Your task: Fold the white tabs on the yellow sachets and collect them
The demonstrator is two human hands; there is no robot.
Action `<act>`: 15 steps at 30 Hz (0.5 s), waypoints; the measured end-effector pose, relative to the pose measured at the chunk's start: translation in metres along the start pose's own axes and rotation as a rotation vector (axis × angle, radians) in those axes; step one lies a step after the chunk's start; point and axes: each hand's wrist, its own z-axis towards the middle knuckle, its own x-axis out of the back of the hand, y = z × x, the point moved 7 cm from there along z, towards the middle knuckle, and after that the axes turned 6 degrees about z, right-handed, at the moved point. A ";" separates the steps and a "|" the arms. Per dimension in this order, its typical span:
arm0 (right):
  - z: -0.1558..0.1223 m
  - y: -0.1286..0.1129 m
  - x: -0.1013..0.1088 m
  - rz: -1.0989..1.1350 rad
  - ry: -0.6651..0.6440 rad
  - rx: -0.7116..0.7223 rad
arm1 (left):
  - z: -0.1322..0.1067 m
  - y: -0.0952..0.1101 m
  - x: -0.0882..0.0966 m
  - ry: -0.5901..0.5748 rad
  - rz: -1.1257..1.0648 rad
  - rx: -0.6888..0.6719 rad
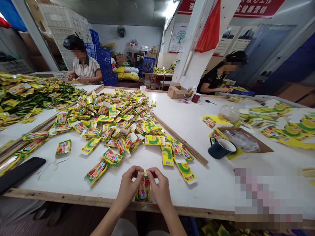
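Observation:
Upright at the table's front edge stands a small printed carton point(143, 190), yellow and green with a red picture and lettering. My left hand point(131, 182) pinches its top edge from the left. From the right, my right hand point(158, 185) closes thumb and fingers on the same top edge. The fingertips cover most of the carton's top, so I cannot tell whether its flap is shut. Just beyond my hands lies a large heap of similar small cartons point(118, 121); some have white flaps sticking up.
Wooden strips point(179, 139) border the heap. A dark mug point(221, 148) stands beside an open box point(242, 141) of clear plastic. At left lie a black phone point(24, 172) and a pile of packets point(31, 95). Two co-workers point(86, 70) sit across the table. A blurred patch covers the lower right.

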 end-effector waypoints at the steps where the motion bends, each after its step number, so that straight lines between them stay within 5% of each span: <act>1: 0.002 -0.001 0.000 -0.013 -0.005 0.001 | 0.001 0.000 -0.001 0.004 -0.007 0.005; 8: -0.010 0.007 0.000 0.094 -0.078 -0.035 | -0.005 -0.014 -0.002 -0.084 -0.135 0.026; 15: -0.020 0.014 -0.006 0.133 -0.062 -0.011 | -0.014 -0.005 0.000 -0.096 0.034 -0.082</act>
